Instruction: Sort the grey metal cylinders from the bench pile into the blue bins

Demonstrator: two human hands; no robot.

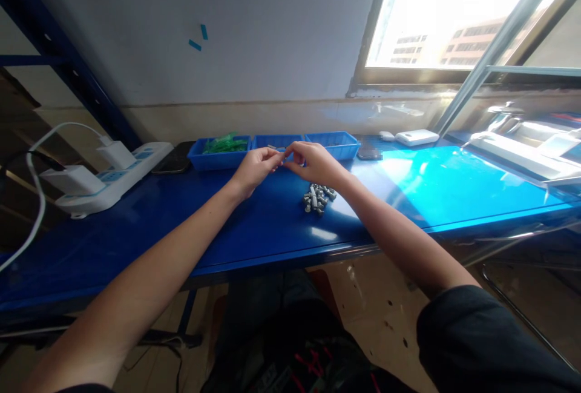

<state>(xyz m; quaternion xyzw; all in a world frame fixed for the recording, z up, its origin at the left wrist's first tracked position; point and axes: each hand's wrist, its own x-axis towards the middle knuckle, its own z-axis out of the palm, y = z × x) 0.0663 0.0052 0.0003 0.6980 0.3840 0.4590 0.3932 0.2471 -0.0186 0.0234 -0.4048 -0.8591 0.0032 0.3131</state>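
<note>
My left hand (257, 169) and my right hand (313, 163) meet at the fingertips above the blue table, in front of the middle blue bin (287, 140). The fingers of both are pinched together; whatever lies between them is too small to make out. Below my right hand, a small pile of grey metal parts (316, 198) rests on the table. The left blue bin (218, 160) holds green plastic pieces (227, 142). A right blue bin (338, 149) stands partly behind my right hand.
A white power strip (113, 184) with plugged-in adapters sits at the left, beside a dark phone (175, 158). Along the back right are a dark flat object (368, 149) and a white box (416, 137). The table's front edge (290, 259) runs close to my body.
</note>
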